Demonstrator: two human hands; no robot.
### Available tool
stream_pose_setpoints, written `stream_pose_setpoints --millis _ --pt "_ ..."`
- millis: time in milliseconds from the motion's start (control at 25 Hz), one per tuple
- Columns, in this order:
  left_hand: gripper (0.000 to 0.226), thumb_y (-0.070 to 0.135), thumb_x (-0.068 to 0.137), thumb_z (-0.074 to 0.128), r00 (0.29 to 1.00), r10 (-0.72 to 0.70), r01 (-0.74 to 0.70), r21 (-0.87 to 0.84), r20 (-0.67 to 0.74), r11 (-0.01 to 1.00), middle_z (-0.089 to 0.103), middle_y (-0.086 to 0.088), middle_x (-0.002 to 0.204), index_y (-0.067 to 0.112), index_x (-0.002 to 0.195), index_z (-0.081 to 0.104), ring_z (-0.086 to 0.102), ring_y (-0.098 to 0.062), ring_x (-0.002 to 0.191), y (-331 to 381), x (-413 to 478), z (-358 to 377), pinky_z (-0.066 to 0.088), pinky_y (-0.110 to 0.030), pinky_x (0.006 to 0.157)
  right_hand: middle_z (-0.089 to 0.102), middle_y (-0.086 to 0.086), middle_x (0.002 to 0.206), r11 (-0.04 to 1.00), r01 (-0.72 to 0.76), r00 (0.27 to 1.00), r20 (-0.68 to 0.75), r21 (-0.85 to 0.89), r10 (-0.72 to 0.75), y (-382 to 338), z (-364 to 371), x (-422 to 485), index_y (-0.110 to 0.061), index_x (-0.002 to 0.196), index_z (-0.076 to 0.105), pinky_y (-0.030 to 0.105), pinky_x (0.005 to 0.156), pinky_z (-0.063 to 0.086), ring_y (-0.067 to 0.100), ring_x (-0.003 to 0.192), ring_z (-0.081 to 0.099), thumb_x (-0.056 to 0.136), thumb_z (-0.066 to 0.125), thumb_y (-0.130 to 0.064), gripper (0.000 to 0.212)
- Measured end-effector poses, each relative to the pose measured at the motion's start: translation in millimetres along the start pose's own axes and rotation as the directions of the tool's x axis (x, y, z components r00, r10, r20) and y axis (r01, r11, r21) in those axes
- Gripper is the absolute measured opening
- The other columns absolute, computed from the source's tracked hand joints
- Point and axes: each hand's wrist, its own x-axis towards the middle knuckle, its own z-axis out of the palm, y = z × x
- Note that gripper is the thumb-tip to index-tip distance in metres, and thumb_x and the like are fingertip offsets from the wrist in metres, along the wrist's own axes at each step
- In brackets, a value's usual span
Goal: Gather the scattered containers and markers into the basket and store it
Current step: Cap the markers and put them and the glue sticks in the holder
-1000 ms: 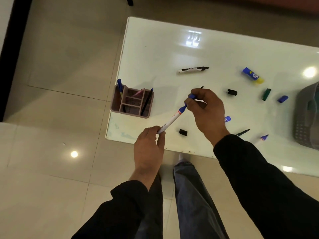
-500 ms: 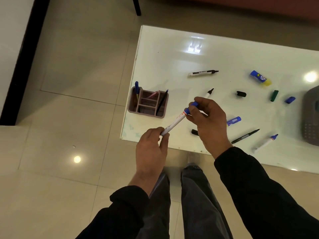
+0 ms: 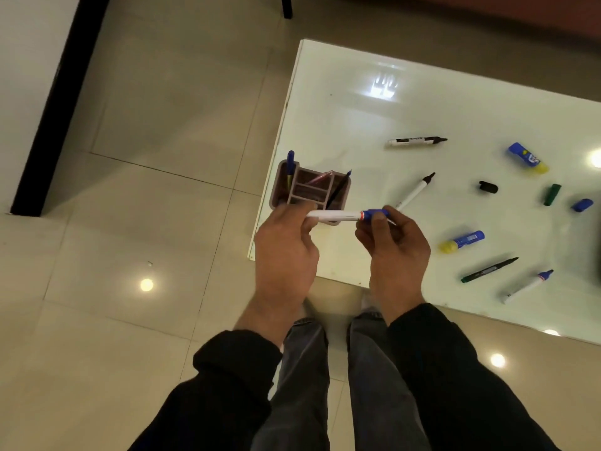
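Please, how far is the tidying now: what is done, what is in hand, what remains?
Done: little; a few pens stand in the brown organizer. In hand: left hand and right hand grip one blue-capped marker, the right at its cap. Left: the black marker, green marker, two glue sticks and loose caps lie on the table, none gathered.

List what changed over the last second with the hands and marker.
The blue-capped marker swung from a slant to nearly level as the left hand rose toward the pen holder. Unchanged: left hand grips its white end, right hand pinches the blue cap; loose markers and caps lie where they were.
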Motion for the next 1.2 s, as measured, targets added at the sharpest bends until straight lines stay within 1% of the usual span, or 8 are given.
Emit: stream_pose_setpoints --millis 120,320,440,520,680,840,960,1200 --pt "0.02 0.003 0.087 0.066 0.987 0.107 -0.117 0.075 0.118 0.99 0.071 -0.008 0.093 0.008 0.105 0.072 0.066 -0.023 0.084 8.3 28.8 -13.9 0.059 -0.045 0.078 0.076 0.011 0.098 0.959 -0.1 0.993 -0.041 0.264 0.114 0.5 4.7 -9.2 -0.004 0.119 0.064 0.032 0.084 0.06 0.028 0.099 0.074 0.096 0.063 -0.006 0.023" --pt "0.02 0.007 0.092 0.06 0.995 0.07 -0.07 -0.007 0.071 0.998 0.069 -0.008 0.091 0.007 0.108 0.072 0.065 -0.021 0.077 -9.8 26.7 -23.8 0.059 -0.042 0.068 0.076 0.008 0.095 0.951 -0.062 0.996 -0.039 0.303 0.077 3.7 30.8 -11.5 -0.004 0.119 0.065 0.033 0.083 0.06 0.025 0.097 0.074 0.096 0.062 -0.003 0.024" --pt "0.022 0.013 0.095 0.057 0.995 0.072 -0.07 -0.03 0.071 0.997 0.068 -0.004 0.094 0.008 0.113 0.069 0.063 -0.016 0.079 -24.4 24.4 -25.4 0.058 -0.04 0.072 0.073 0.013 0.1 0.983 -0.012 1.0 0.004 0.181 0.012 0.3 38.6 -5.2 -0.002 0.119 0.064 0.032 0.08 0.059 0.025 0.096 0.073 0.096 0.063 -0.001 0.023" --pt "0.033 0.021 0.095 0.06 0.997 -0.027 0.032 -0.072 0.069 0.997 0.066 -0.002 0.109 0.013 0.127 0.06 0.061 -0.013 0.094 -36.9 17.0 -24.0 0.055 -0.039 0.083 0.072 0.011 0.103 0.982 0.19 0.98 0.068 -0.018 -0.188 -12.4 41.3 8.5 -0.006 0.116 0.064 0.035 0.081 0.061 0.023 0.096 0.073 0.095 0.065 -0.002 0.022" --pt "0.068 0.032 0.092 0.064 0.972 -0.209 0.198 0.105 0.107 0.974 0.039 -0.004 0.151 0.015 0.149 0.031 0.036 -0.021 0.138 -57.0 14.6 -17.9 0.029 -0.033 0.113 0.07 -0.016 0.096 0.77 0.536 0.844 0.196 -0.345 -0.499 -34.6 43.4 35.7 -0.019 0.112 0.062 0.024 0.076 0.058 0.01 0.09 0.071 0.094 0.066 -0.009 0.021" --pt "0.072 0.03 0.091 0.065 0.967 -0.075 -0.01 0.333 0.243 0.943 0.027 -0.006 0.158 0.013 0.15 0.026 0.023 -0.023 0.144 -63.7 21.6 -9.6 0.03 -0.043 0.116 0.07 -0.001 0.101 0.683 0.576 0.817 0.353 -0.449 -0.456 -12.8 41.8 45.3 -0.02 0.11 0.064 0.012 0.075 0.052 0.003 0.09 0.068 0.094 0.067 -0.01 0.019" --pt "0.073 0.031 0.091 0.064 0.941 -0.104 -0.042 0.418 0.321 0.907 0.023 -0.007 0.159 0.015 0.15 0.024 0.021 -0.025 0.146 -70.0 21.5 -1.5 0.03 -0.046 0.116 0.068 -0.003 0.101 0.621 0.586 0.808 0.438 -0.52 -0.395 8.5 40.6 53.2 -0.023 0.105 0.064 0.026 0.078 0.058 0.008 0.09 0.067 0.093 0.067 -0.012 0.017" --pt "0.049 0.02 0.092 0.061 0.984 0.035 -0.093 0.343 0.173 0.935 0.046 -0.009 0.142 0.012 0.137 0.045 0.041 -0.023 0.131 -53.7 0.8 13.1 0.043 -0.041 0.106 0.066 -0.002 0.106 0.53 0.561 0.823 0.5 -0.636 -0.271 13.1 35.3 55.6 -0.026 0.115 0.063 0.039 0.082 0.059 0.016 0.09 0.065 0.095 0.061 -0.013 0.023"
